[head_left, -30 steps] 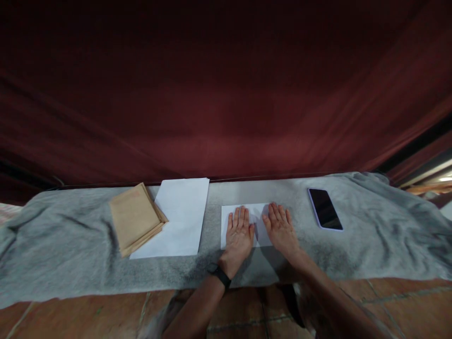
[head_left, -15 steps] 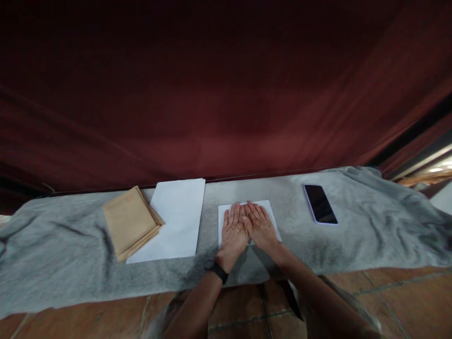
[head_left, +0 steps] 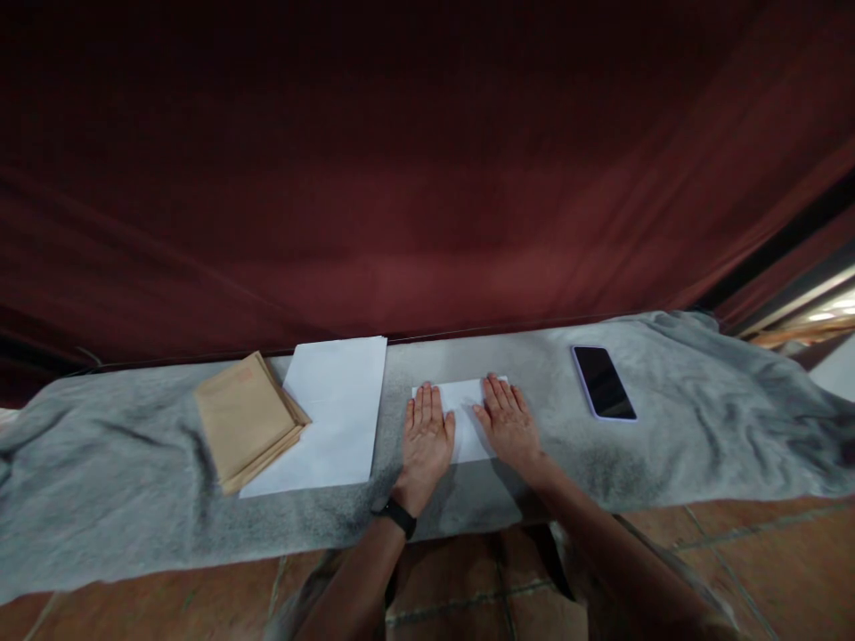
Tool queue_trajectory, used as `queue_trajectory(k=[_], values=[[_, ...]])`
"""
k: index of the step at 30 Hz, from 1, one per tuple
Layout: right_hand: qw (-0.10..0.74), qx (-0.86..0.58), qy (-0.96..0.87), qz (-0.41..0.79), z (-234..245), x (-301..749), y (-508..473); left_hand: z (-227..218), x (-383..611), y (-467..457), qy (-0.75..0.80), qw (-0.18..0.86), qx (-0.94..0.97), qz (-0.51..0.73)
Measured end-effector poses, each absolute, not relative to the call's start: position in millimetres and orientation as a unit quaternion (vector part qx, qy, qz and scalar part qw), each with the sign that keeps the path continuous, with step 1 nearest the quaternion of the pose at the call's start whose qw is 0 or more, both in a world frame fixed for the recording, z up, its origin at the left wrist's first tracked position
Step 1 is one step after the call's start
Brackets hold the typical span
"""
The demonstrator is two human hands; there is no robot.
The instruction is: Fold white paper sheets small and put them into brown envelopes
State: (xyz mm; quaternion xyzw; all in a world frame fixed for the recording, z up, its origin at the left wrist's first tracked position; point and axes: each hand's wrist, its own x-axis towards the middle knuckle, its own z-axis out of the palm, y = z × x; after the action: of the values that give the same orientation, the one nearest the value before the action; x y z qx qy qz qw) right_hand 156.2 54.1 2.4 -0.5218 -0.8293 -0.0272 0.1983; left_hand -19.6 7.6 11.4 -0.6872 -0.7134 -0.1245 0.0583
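Observation:
A small white sheet of paper (head_left: 468, 438), perhaps folded, lies on the grey cloth between and beneath my hands. My left hand (head_left: 427, 438) rests flat over its left side, fingers pointing away from me. On the right side my right hand (head_left: 510, 425) presses flat too, its fingertips near the sheet's far edge. Both palms face down, and a strip of bare paper shows between the thumbs. The outer edges of the sheet are hidden under the hands. A dark watch band (head_left: 401, 515) circles my left wrist.
A stack of larger white paper (head_left: 337, 405) lies to the left, partly covered by brown envelopes (head_left: 244, 418). A phone (head_left: 605, 383) with a purple edge lies to the right. The grey cloth (head_left: 134, 525) drapes over the surface, with a dark red fabric (head_left: 427, 223) behind.
My hands were together at the middle of the small sheet. They have slid apart, the left one to the left and the right one to the right, uncovering the paper's middle.

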Motion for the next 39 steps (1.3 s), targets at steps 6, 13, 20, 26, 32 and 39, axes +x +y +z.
queue_trajectory(k=[6,13,20,26,32,39], values=[[0.203,-0.533,-0.821,-0.04,-1.0,169.6,55.9,15.2,-24.6,2.3,-0.727,0.067,-0.673,-0.118],[0.197,-0.54,-0.816,-0.061,-3.0,185.4,57.5,15.3,-32.1,-4.3,-0.737,0.07,-0.663,-0.108],[0.222,-0.56,-0.795,-0.066,0.4,184.7,55.7,18.4,-26.1,-1.2,-0.74,0.071,-0.656,-0.134],[0.234,-0.463,-0.854,0.042,12.8,154.1,40.2,17.7,5.7,-3.3,-0.665,0.047,-0.732,-0.139],[0.206,-0.454,-0.861,0.1,10.3,135.2,31.8,5.5,16.8,-5.2,-0.645,0.041,-0.752,-0.13],[0.184,-0.455,-0.87,0.035,8.2,145.8,35.8,8.5,9.9,-4.6,-0.661,0.038,-0.739,-0.126]])
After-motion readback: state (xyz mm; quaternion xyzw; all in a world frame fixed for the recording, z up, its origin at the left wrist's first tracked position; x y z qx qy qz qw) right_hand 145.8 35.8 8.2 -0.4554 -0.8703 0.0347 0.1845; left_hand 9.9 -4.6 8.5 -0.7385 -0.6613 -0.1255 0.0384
